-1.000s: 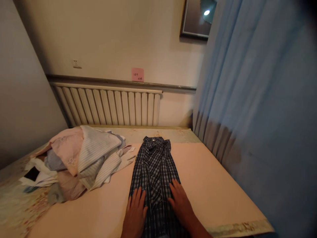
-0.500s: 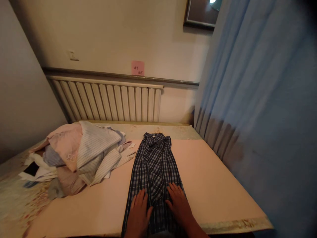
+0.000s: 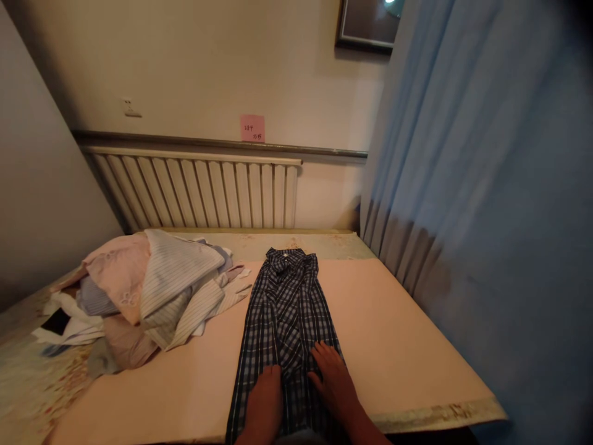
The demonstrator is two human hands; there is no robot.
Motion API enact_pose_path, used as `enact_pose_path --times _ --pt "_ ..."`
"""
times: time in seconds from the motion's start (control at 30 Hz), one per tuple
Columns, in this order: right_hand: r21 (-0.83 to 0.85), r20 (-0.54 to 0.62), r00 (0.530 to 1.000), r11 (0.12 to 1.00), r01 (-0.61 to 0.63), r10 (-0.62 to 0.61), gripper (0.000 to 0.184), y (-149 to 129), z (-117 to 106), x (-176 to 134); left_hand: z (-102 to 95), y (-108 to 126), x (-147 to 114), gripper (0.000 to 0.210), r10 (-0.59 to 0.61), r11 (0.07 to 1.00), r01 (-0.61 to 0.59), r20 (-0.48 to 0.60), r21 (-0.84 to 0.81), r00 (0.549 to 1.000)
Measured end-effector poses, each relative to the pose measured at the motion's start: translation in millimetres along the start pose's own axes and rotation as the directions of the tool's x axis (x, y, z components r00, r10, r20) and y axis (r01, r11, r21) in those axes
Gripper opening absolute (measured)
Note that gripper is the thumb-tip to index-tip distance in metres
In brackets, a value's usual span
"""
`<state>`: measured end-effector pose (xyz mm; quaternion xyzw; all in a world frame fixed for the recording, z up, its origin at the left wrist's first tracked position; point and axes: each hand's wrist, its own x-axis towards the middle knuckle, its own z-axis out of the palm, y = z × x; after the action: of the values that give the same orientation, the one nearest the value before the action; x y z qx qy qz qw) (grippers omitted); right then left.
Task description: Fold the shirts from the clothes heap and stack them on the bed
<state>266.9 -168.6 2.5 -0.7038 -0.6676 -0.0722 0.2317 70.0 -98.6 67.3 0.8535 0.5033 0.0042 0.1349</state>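
A dark blue-and-white plaid shirt lies lengthwise in front of me, its sides folded in and its collar at the far end. My left hand is on the near left part of the shirt, fingers curled down into the cloth and their tips hidden. On the near right side, my right hand rests flat on the fabric, fingers stretched out. The shirt's lower end runs out of view between my forearms.
A loose heap of clothes, striped, pink and white, lies to the left. Under the shirt is a pink sheet over a patterned cover. A blue curtain hangs along the right; a radiator stands behind.
My left hand has gone from lying flat with fingers extended to curled against the shirt. My right hand stays flat in about the same place. The view has shifted slightly.
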Motion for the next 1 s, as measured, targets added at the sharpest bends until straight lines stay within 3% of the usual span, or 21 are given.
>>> enact_pose_path --times 0.1,0.43,0.53,0.73,0.87,1.0 --pt "0.001 -0.018 1.0 1.0 -0.004 0.004 0.049 1 3 -1 -2.3 -7 2 0.036 0.021 0.995 -0.014 0.068 -0.103 0.997" --pt "0.024 -0.081 0.997 0.999 0.022 -0.02 0.049 3 8 -3 9.1 -23 6 0.025 0.079 0.966 -0.054 0.089 -0.254 0.993" --pt "0.033 -0.09 0.996 0.999 0.012 -0.009 0.049 4 7 -3 12.1 -25 6 0.012 0.087 0.953 -0.079 0.013 -0.293 0.996" --pt "0.065 -0.199 0.979 0.998 -0.025 0.037 0.03 -7 2 0 34.9 -32 -4 0.027 0.184 0.955 -0.232 -0.241 -0.187 0.953" --pt "0.096 -0.207 0.962 0.982 -0.164 0.181 0.005 -35 -8 8 39.9 -31 -10 0.029 0.208 0.964 -0.244 -0.275 -0.104 0.939" --pt "0.06 -0.111 0.953 0.959 -0.276 0.282 0.012 -62 -11 17 36.6 -30 -11 0.029 0.211 0.961 -0.251 -0.28 -0.117 0.937"
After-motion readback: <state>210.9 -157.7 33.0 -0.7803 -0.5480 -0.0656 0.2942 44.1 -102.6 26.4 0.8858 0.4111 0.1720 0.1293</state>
